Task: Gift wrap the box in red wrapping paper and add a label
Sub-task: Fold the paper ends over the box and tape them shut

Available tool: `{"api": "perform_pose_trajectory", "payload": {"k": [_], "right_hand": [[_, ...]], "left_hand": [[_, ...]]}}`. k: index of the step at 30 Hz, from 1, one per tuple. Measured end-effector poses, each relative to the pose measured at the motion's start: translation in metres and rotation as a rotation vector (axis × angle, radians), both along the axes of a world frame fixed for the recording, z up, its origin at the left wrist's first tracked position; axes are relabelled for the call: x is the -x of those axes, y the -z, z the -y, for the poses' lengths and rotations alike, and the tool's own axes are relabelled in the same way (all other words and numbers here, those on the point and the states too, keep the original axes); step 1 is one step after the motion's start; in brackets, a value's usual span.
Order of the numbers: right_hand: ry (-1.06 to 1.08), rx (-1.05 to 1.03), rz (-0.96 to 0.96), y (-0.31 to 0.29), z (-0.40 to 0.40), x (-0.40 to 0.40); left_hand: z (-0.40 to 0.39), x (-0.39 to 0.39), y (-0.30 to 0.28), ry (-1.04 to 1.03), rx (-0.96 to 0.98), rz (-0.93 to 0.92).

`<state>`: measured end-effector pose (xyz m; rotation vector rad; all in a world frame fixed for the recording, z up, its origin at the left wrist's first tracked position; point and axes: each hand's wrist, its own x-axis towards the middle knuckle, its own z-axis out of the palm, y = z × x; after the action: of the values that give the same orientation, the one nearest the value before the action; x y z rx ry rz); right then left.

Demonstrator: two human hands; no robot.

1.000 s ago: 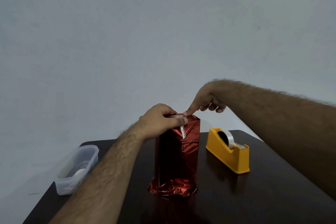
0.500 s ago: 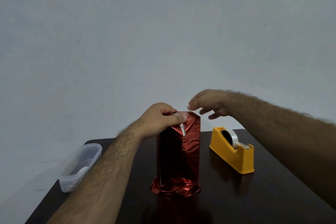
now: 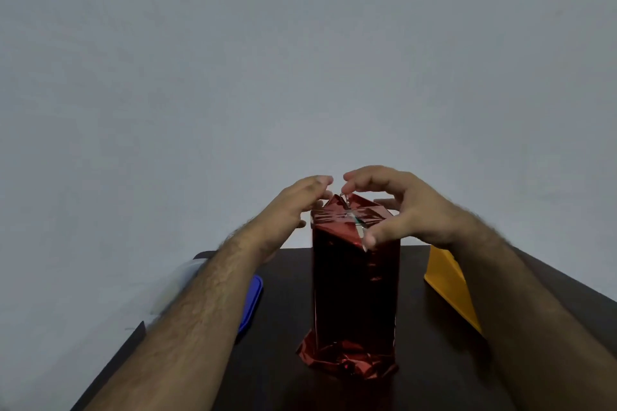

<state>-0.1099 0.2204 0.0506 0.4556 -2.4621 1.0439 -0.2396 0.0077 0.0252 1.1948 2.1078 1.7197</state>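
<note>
A: Box (image 3: 355,290)?
B: Upright mid-table (image 3: 434,377), red paper, bottom end crumpled.
A: Hands?
B: L hand (image 3: 300,203) fingers straight on top-left flap. R hand (image 3: 400,207) curled over top, thumb on tape. Orange dispenser (image 3: 450,290) at right.

No legible text or markings.

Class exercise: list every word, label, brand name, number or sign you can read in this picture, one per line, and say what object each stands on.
None can be read.
The red wrapped box shows only shiny foil and clear tape, with no label on it.
The yellow tape dispenser shows a plain side.
The blue lid and the blurred clear container show no print.
</note>
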Motion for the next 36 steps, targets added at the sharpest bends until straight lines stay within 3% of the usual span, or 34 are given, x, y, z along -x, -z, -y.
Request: {"api": "perform_pose_trajectory", "payload": {"k": [2, 5, 7, 11, 20, 28, 36], "right_hand": [[0.019, 0.013, 0.038, -0.002, 0.000, 0.004], [0.158, 0.297, 0.110, -0.004, -0.003, 0.013], [0.245, 0.493, 0.262, -0.001, -0.010, 0.021], [0.165, 0.670, 0.510, 0.011, -0.007, 0.031], [0.109, 0.827, 0.243, 0.013, 0.011, 0.041], [0.110, 0.819, -0.002, 0.005, 0.015, 0.030], [0.111, 0.862, 0.156, -0.002, 0.005, 0.029]], "left_hand": [[-0.003, 0.004, 0.002, -0.039, -0.001, 0.048], [-0.007, 0.006, 0.002, -0.090, 0.026, 0.082], [-0.009, 0.004, 0.001, -0.124, 0.021, 0.102], [-0.013, 0.002, 0.000, -0.153, -0.088, 0.145], [-0.026, -0.007, 0.003, -0.183, -0.438, 0.230], [-0.036, -0.016, 0.002, -0.103, -0.513, 0.287], [-0.039, -0.018, 0.000, -0.084, -0.478, 0.274]]}}
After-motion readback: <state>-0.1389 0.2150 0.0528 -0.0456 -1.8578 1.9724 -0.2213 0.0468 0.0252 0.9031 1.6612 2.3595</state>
